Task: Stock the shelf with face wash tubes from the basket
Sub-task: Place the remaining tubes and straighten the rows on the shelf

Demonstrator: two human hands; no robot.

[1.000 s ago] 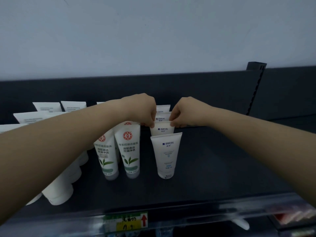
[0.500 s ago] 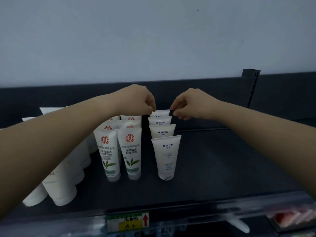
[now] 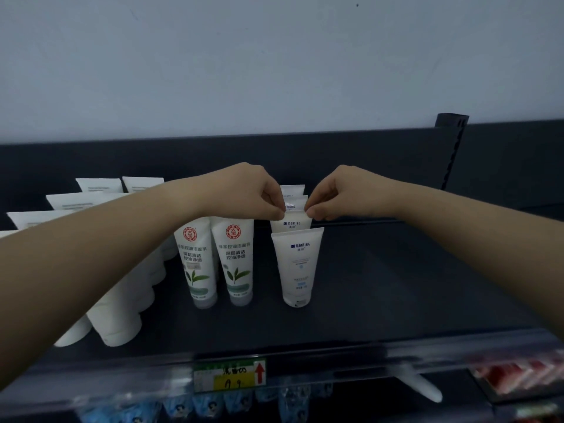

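Your left hand [image 3: 244,190] and right hand [image 3: 345,193] each pinched a top corner of the second face wash tube [image 3: 291,222]. It stood upright on the shelf [image 3: 396,285], crimped end up, just behind the front tube [image 3: 297,267].

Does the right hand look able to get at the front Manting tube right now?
Likely yes, after letting go: the right hand pinches a top corner of the second tube, just behind the front Manting tube, and nothing stands to that tube's right.
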